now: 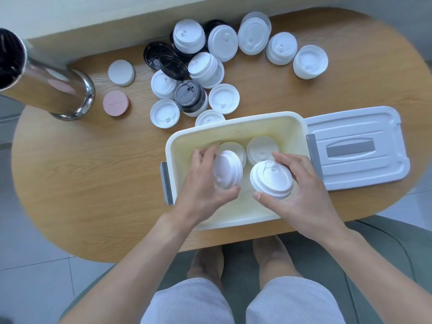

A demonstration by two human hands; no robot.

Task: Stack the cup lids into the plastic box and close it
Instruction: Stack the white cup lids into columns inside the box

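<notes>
While each hand, left hand (pixel 201 181) and right hand (pixel 301 190), grips a white lid stack over the plastic box (pixel 236 122), most cup lids (pixel 201 66) wait at eleven o'clock, box lid (pixel 357 148) off.

Hardly any writing shows. The pink disc (pixel 115 103), lying on the table just right of the steel tumbler (pixel 46 85), carries a short line of small print across its face, too small and blurred to read. The black lid (pixel 188 94), well right of the tumbler among the white lids, has raised moulded marks on its top, also not legible. No brand, number or label can be made out on the box (pixel 236 127) or on its cover (pixel 357 148).
</notes>
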